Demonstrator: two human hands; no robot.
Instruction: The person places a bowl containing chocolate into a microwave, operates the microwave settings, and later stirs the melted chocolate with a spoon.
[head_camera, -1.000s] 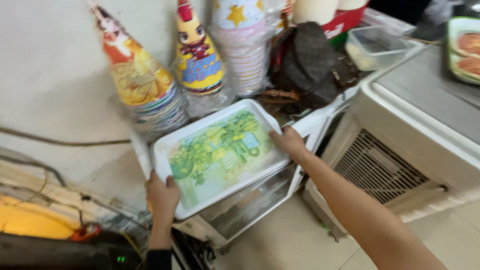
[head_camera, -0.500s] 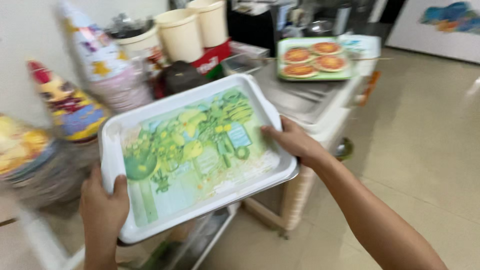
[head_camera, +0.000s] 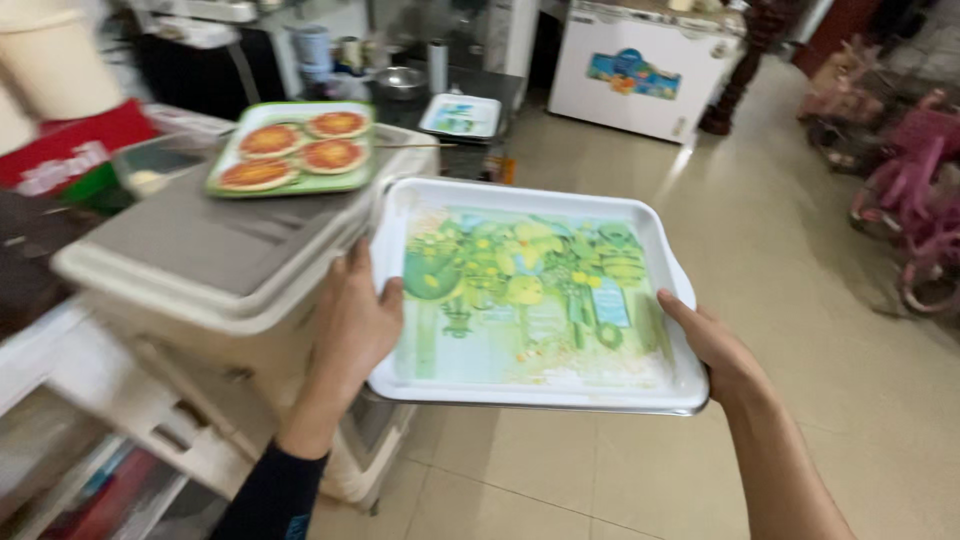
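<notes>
We hold a white rectangular tray with a green and yellow printed picture on its bottom (head_camera: 535, 295) in both hands. Our left hand (head_camera: 355, 325) clamps the tray's left short edge, thumb lying over the rim and the other fingers hidden beneath it. Our right hand (head_camera: 715, 350) pinches the near right corner, thumb on top of the rim, fingers under the tray. Each grip is therefore closed on the tray, one at either end.

The tray lies between the two hands, roughly level and empty, with its long axis running from one hand across to the other. Neither hand is nearer than the other; each is in contact with it.

Just left of the tray, touching or nearly touching its left rim, stands a bulky cream-coloured plastic cabinet with a grey flat top (head_camera: 200, 250). On that surface, beyond the tray's far left corner, rests a green rectangular tray carrying four round orange-red pizza-like pieces (head_camera: 295, 150). Farther beyond the tray, a second small white tray with a printed picture (head_camera: 460, 115) sits on a dark surface, and a white chest freezer with a blue picture on its front (head_camera: 645, 75) stands well apart behind it. Under the tray lies a beige tiled floor (head_camera: 800, 240), and far to its right blurred pink children's bicycles (head_camera: 915, 200).
</notes>
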